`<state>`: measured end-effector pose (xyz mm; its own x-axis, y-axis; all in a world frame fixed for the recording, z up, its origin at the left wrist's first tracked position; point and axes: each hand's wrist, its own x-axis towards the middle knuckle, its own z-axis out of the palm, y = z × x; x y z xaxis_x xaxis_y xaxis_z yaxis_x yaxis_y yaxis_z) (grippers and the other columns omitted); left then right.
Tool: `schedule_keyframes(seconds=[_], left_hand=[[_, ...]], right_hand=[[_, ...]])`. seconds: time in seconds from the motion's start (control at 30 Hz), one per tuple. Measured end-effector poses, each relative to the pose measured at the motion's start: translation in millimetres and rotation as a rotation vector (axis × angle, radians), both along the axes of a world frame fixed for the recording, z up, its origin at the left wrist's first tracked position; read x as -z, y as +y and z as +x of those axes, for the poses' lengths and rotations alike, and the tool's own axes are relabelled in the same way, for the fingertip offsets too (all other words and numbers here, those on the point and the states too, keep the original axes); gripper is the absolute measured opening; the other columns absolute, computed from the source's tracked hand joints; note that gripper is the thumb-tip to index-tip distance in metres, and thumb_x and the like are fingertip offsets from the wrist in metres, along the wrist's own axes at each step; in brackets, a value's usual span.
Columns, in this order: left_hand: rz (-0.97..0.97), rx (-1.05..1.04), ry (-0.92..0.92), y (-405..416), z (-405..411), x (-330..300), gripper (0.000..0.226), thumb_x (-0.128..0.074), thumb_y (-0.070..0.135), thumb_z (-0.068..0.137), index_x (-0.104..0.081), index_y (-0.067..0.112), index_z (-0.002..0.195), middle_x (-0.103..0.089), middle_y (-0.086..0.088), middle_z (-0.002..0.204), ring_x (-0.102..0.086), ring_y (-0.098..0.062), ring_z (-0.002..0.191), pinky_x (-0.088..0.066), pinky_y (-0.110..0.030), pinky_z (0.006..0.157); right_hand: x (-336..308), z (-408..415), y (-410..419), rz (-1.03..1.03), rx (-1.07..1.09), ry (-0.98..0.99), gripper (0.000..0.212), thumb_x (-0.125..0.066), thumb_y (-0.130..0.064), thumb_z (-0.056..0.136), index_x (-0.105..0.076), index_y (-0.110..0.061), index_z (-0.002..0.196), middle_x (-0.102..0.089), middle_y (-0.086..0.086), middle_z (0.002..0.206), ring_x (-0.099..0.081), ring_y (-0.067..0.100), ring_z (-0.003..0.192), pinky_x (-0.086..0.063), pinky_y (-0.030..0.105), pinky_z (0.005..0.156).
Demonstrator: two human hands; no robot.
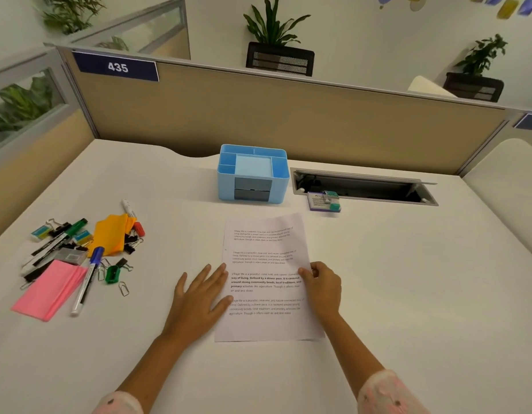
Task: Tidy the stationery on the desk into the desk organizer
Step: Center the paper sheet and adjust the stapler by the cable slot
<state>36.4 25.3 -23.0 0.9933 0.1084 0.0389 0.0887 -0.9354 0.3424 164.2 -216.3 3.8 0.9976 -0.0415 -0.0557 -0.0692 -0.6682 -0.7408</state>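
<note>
My left hand [199, 297] lies flat, fingers straight, pressing the left edge of the printed sheet [264, 276] near the middle of the desk [408, 279]. My right hand [321, 285] has its fingers curled at the sheet's right edge, pinching it.

Handling: the sheet is thin, light and floppy. It will slide easily on the smooth desk top and crease if grabbed mid-page. Best held at opposite edges, as now. It looks too wide for any slot unless folded or rolled.

The blue desk organizer [252, 174] stands far centre, against the partition, with open compartments on top and two grey drawers in front. It appears empty, though I cannot see into the back slots.

The loose pile sits well to the left: whiteboard markers, one blue-capped [88, 279], are rigid and smooth and will roll, so grip mid-barrel. Binder clips [131, 242] are hard and springy. Paper clips [123, 288] are tiny and flat, so need a pinch or a sweep. The pink sticky-note pad [49, 289] and orange pad [112, 236] are soft stacks, so take them by the edges. The green sharpener [111, 274] is small and hard.

A staples box with a teal item [324, 201] sits just right of the organizer.
</note>
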Motion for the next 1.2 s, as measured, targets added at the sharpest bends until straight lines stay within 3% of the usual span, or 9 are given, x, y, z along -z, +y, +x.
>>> schedule_keyframes(seconds=[0.07, 0.23, 0.4, 0.57, 1.03, 1.2], left_hand=[[0.031, 0.002, 0.024, -1.1, 1.1, -1.3, 0.072, -0.006, 0.066, 0.085, -0.018, 0.032, 0.147, -0.005, 0.022, 0.152, 0.001, -0.004, 0.143, 0.001, -0.045, 0.115], [0.064, 0.006, 0.042, -1.7, 1.6, -3.9, 0.07, -0.004, 0.062, 0.086, -0.016, 0.03, 0.148, -0.003, 0.02, 0.153, 0.001, -0.006, 0.144, -0.001, -0.046, 0.115], [0.068, -0.005, 0.038, -2.6, 1.5, -3.8, 0.068, -0.002, 0.058, 0.087, -0.017, 0.03, 0.147, -0.003, 0.019, 0.153, -0.002, -0.007, 0.144, -0.003, -0.045, 0.115], [0.043, -0.022, 0.028, -3.5, 1.6, -2.7, 0.066, -0.004, 0.055, 0.089, -0.02, 0.028, 0.147, -0.007, 0.018, 0.153, -0.005, -0.008, 0.144, -0.005, -0.045, 0.115], [0.01, -0.022, 0.007, -3.5, 1.1, -5.9, 0.068, -0.005, 0.056, 0.088, -0.024, 0.027, 0.146, -0.011, 0.019, 0.152, -0.007, -0.006, 0.143, -0.006, -0.043, 0.116], [-0.125, -0.087, -0.024, -2.0, 5.6, -4.5, 0.07, -0.008, 0.063, 0.086, -0.011, 0.029, 0.148, -0.006, 0.018, 0.154, -0.002, -0.002, 0.143, -0.005, -0.04, 0.116]], right_hand=[[2.9, 1.3, 0.3, -0.09, -0.01, -0.021, 0.021, -0.063, -0.035, 0.085, -0.061, -0.015, 0.088, -0.059, -0.002, 0.082, -0.055, 0.018, 0.072, -0.035, 0.024, 0.052], [8.7, 0.3, -11.6, -0.119, -0.05, -0.096, 0.036, -0.057, -0.037, 0.09, -0.056, -0.02, 0.121, -0.056, 0.003, 0.106, -0.056, 0.019, 0.093, -0.046, 0.031, 0.075], [19.1, -5.4, -31.1, -0.252, -0.224, -0.256, 0.024, -0.056, -0.02, 0.092, -0.067, -0.024, 0.113, -0.057, 0.008, 0.116, -0.052, 0.029, 0.107, -0.038, 0.037, 0.089], [26.7, -13.6, -41.6, -0.391, -0.314, -0.258, 0.027, -0.053, -0.027, 0.094, -0.063, -0.031, 0.119, -0.05, 0.008, 0.138, -0.042, 0.03, 0.127, -0.033, 0.045, 0.096], [27.2, -15.7, -42.1, -0.378, -0.316, -0.268, 0.029, -0.052, -0.026, 0.094, -0.06, -0.032, 0.122, -0.049, 0.006, 0.139, -0.044, 0.026, 0.128, -0.031, 0.04, 0.096], [24.4, -12.5, -46.3, -0.155, -0.272, -0.196, 0.039, -0.045, -0.032, 0.097, -0.044, -0.032, 0.136, -0.047, -0.006, 0.138, -0.04, 0.014, 0.128, -0.026, 0.031, 0.103]])
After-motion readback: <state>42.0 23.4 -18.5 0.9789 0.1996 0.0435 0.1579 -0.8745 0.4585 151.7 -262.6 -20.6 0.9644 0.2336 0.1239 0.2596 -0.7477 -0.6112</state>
